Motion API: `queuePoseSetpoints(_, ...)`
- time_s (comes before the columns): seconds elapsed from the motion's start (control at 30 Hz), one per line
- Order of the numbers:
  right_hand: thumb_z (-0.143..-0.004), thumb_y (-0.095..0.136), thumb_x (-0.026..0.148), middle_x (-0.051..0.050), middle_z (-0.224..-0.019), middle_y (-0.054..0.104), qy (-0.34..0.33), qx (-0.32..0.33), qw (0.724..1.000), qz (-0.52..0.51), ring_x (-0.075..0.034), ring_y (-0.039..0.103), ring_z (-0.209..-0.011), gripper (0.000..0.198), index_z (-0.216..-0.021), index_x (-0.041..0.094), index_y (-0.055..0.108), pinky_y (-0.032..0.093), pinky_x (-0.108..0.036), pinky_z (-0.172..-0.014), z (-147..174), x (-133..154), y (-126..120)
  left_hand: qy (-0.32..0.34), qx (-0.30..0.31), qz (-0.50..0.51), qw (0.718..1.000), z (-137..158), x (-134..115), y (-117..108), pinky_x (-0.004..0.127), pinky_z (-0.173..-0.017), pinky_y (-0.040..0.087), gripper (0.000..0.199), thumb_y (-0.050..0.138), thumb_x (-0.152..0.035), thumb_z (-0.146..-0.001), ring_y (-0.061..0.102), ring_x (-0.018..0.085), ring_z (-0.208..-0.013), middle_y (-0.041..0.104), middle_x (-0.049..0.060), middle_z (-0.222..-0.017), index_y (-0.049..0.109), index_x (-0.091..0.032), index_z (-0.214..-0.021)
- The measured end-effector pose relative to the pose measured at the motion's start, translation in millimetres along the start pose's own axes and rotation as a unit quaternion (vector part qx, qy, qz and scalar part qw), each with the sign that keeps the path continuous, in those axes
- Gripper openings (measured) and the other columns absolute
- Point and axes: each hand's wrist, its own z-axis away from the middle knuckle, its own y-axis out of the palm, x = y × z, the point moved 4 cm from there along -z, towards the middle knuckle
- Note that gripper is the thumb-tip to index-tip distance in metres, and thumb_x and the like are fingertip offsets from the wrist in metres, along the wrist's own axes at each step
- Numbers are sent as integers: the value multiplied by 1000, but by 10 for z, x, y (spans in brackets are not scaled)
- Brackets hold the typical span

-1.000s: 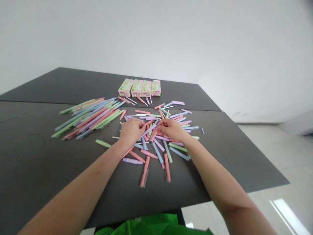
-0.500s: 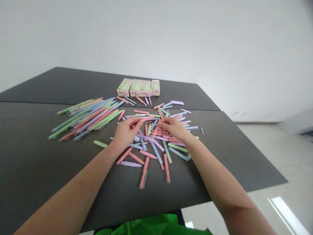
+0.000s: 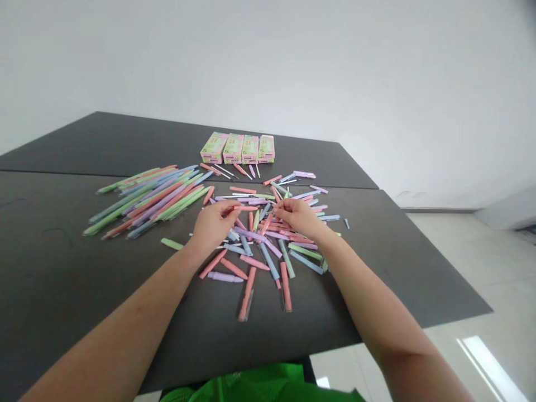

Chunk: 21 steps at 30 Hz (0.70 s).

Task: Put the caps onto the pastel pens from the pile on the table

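Pinching a coral pen part (image 3: 247, 208) in the left hand (image 3: 213, 225), above scattered pen parts (image 3: 287, 258) on a dark tabletop (image 3: 406, 273). Curling the right hand (image 3: 300, 217) nearby, cannot tell around what. Facing 4 boxes (image 3: 233, 147) at the back, with long pastel pens (image 3: 154, 198) heaped to the left.

There are four printed cartons (image 3: 233, 148), one left hand (image 3: 213, 223) and one right hand (image 3: 300, 216), two dark tabletop sections (image 3: 377, 279), and well over a dozen piled pens (image 3: 156, 198), too overlapped to count exactly. Loose pen parts (image 3: 274, 249) number in the dozens, at least four slim white refills (image 3: 258, 170) among them.
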Motion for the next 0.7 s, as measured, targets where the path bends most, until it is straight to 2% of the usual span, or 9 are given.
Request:
queuePoseSetpoints(0.1,-80,55,29,6,-53,47,2,-10,1000,5,-8,40,-44,13,-81,17,60,30,-21,-46,-11,-14,-6,25,11,-63,998,2,31,29,29,-70,50,31,56,-33,-83,66,21,-74,75,5,-84,74,-20,-104)
queuePoseSetpoints(0.23,-81,51,24,6,-57,50,-4,-28,999,37,-8,40,-45,18,-92,17,64,29,-22,-46,-17,-17,-23,69,21,-118,990,15,18,72,33,-82,50,30,53,-31,-85,66,23,-86,73,7,-98,73,-20,-105)
queuePoseSetpoints(0.37,-83,45,18,4,-58,55,-69,4,992,107,-10,44,-50,29,-98,17,69,32,-22,-53,24,73,27,129,11,-144,981,37,-49,87,39,-92,47,30,54,-26,-83,62,25,-97,70,9,-102,72,-17,-106)
queuePoseSetpoints(0.47,-83,46,13,-1,-77,69,-152,59,974,155,-13,56,-65,30,-97,18,72,39,-23,-65,89,178,118,169,14,-130,977,68,-120,96,39,-94,46,30,51,-22,-84,60,25,-102,68,9,-105,72,-18,-106)
queuePoseSetpoints(0.53,-82,46,10,-3,-84,72,-187,91,959,193,-15,60,-73,31,-93,20,74,40,-25,-71,129,226,172,181,28,-116,976,86,-157,105,39,-94,46,30,50,-19,-84,59,24,-101,67,8,-106,72,-19,-105)
queuePoseSetpoints(0.7,-78,49,6,-5,-81,71,-207,97,926,301,-17,60,-75,30,-93,18,72,38,-26,-70,135,226,215,182,57,-108,976,97,-184,121,40,-93,46,30,53,-17,-82,58,24,-101,66,7,-105,73,-22,-104)
